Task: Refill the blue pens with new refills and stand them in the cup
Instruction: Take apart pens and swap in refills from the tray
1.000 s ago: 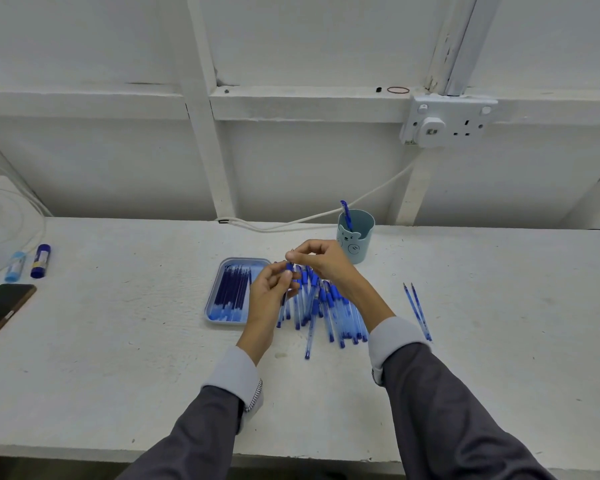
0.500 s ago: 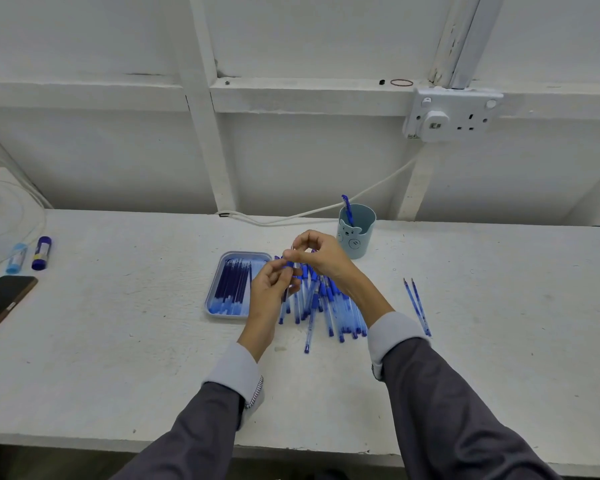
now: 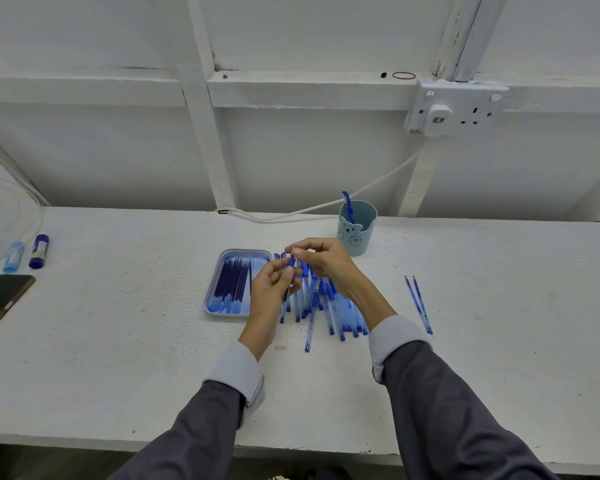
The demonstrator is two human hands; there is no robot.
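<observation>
Over the bench (image 3: 118, 323), the left hand (image 3: 274, 287) curls round a blue pen (image 3: 291, 264), and the right hand (image 3: 323, 259) pinches the thin tip at its far end. Beneath them lies a pile of pens (image 3: 329, 306). The tray (image 3: 243, 251) of refills (image 3: 231, 284) sits just left. The cup (image 3: 359, 233) stands farther back on the right and holds one pen.

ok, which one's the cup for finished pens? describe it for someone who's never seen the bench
Start at the white wall socket on the right and drop to the back edge of the white table. The cup stands there, behind the pile of pens. It's the only upright container: pale teal, bear face, one blue pen inside.
</observation>
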